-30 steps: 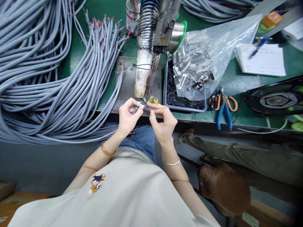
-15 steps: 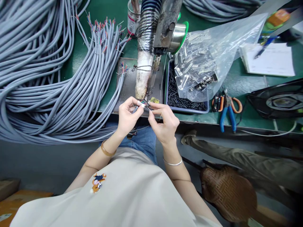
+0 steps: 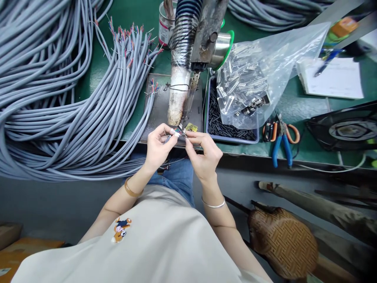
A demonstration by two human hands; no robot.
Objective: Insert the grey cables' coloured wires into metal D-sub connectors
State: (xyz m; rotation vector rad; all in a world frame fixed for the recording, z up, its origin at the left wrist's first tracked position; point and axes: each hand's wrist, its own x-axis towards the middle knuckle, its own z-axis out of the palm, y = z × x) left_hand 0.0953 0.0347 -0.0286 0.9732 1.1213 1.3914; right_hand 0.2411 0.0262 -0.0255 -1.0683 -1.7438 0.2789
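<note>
Right under the soldering iron (image 3: 191,94), a tiny metallic connector (image 3: 180,127) sits between both hands, long axis apparently slanting down-right. Left hand (image 3: 159,143) pinches a grey cable (image 3: 167,138) beside it; right hand's (image 3: 204,152) fingertips look closed on its edge. Smooth, rubbery cable pile (image 3: 59,129) off left.

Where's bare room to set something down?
Green bench shows between the pliers and paper stack, and narrowly between the large cable coil and cable bundle. The dark plate has bare surface left of the white hose end. Crowded: around left hand, right hand, and tray under the plastic bag.
</note>
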